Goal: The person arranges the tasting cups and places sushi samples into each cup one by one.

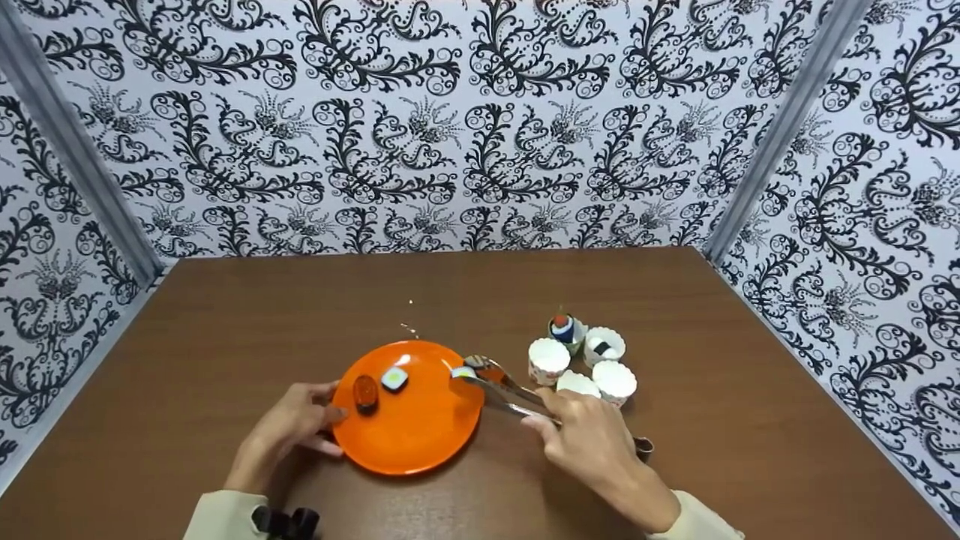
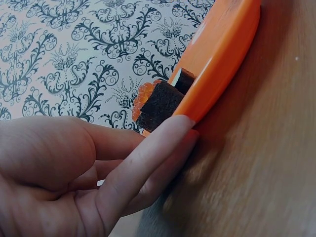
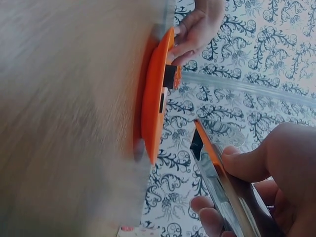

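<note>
My left hand (image 1: 289,421) pinches the left rim of an orange plate (image 1: 409,446), fingertips at its edge. On the plate lie a roe sushi (image 1: 365,391), dark-wrapped with orange beads on top, and a small sushi roll (image 1: 394,379), white with a yellow-green middle. My right hand (image 1: 592,439) grips metal tongs (image 1: 517,391), their tips above the plate's right side. Between those tips is another small white sushi roll (image 1: 462,372). In the right wrist view the tongs (image 3: 222,182) stand apart from the plate (image 3: 154,94), and the roll's dark side (image 3: 196,145) shows.
Several white paper cups (image 1: 548,358) cluster right of the plate. One holds a dark roll with an orange top (image 1: 561,326); another holds a white piece with a black band (image 1: 602,348). Small white specks (image 1: 409,328) lie behind the plate. Patterned walls (image 1: 420,135) enclose the brown table (image 1: 300,300).
</note>
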Tool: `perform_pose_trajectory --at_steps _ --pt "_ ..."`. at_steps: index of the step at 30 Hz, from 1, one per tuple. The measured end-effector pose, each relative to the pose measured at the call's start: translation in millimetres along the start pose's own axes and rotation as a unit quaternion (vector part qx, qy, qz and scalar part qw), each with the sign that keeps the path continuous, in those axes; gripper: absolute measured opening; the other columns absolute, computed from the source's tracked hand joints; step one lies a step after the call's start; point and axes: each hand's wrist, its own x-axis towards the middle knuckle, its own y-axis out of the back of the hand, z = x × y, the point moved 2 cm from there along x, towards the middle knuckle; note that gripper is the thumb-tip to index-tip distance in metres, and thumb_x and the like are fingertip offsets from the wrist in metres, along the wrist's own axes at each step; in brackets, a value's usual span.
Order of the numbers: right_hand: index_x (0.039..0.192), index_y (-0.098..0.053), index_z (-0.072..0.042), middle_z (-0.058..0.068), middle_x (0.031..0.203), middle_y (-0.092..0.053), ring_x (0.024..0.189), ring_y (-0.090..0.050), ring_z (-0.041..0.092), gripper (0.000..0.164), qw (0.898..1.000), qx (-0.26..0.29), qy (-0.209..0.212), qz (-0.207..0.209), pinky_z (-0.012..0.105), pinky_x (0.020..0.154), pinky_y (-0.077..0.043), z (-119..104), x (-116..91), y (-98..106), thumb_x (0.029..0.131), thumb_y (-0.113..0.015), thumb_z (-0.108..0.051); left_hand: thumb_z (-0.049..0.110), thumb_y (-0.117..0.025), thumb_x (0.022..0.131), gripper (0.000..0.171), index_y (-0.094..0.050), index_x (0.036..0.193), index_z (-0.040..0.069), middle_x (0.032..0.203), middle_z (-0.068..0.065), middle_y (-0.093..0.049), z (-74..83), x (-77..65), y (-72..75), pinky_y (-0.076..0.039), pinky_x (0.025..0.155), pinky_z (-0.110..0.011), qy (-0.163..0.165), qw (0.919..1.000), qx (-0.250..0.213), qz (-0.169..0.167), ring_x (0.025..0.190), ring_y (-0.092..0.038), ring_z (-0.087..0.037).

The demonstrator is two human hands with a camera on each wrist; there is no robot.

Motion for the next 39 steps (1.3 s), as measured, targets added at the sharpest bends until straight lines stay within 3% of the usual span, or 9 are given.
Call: perform_pose_trajectory --at_steps 7,19,25,31,39 --pt "0.097 -0.077 -0.018 -0.006 0.061 -0.058 0.054 -0.056 0.014 0.028 1.000 -0.022 -0.010 0.012 0.034 0.045 -0.046 13.0 -0.4 3.2 0.075 -0.084 -0.033 0.001 -0.058 0.096 0.061 -0.034 0.152 -0.006 0.142 -0.038 -0.047 0.0 -0.3 -0.1 -0.065 0.063 -0.038 0.003 1.0000 -0.004 0.004 0.080 -0.072 -0.022" --pt "0.097 -0.076 -0.018 -0.004 0.074 -0.071 0.063 -0.068 0.023 0.030 0.999 -0.028 -0.044 0.004 0.039 0.046 -0.050 28.8 -2.9 7.1 0.073 -0.084 -0.033 0.001 -0.057 0.097 0.060 -0.033 0.152 -0.008 0.144 -0.038 -0.045 -1.0 -1.4 -1.3 -0.065 0.064 -0.037 0.001 0.9999 0.003 0.011 0.083 -0.071 -0.023" --pt "0.101 -0.077 -0.019 -0.003 0.076 -0.070 0.062 -0.066 0.023 0.031 0.998 -0.018 -0.067 0.002 0.040 0.046 -0.049 37.8 -4.8 13.1 0.074 -0.084 -0.033 0.002 -0.058 0.097 0.060 -0.034 0.152 -0.007 0.146 -0.038 -0.043 0.4 -0.3 -1.0 -0.065 0.064 -0.037 0.000 0.9999 0.006 0.011 0.082 -0.072 -0.022" --pt "0.099 -0.077 -0.016 -0.002 0.075 -0.071 0.057 -0.064 0.023 0.030 0.998 -0.014 -0.064 0.018 0.036 0.042 -0.044 51.3 -7.7 20.0 0.072 -0.086 -0.027 0.001 -0.058 0.097 0.060 -0.034 0.151 -0.008 0.142 -0.039 -0.047 -1.0 0.3 -1.0 -0.065 0.064 -0.038 -0.003 0.9999 0.002 0.010 0.081 -0.072 -0.023" --pt "0.101 -0.078 -0.014 0.003 0.079 -0.074 0.063 -0.068 0.031 0.032 0.997 -0.022 -0.066 0.022 0.043 0.045 -0.048 71.7 -9.2 34.0 0.072 -0.087 -0.024 0.002 -0.058 0.097 0.059 -0.036 0.151 -0.007 0.145 -0.038 -0.044 0.0 0.5 -0.4 -0.065 0.063 -0.038 -0.003 0.9999 0.006 0.010 0.083 -0.071 -0.023"
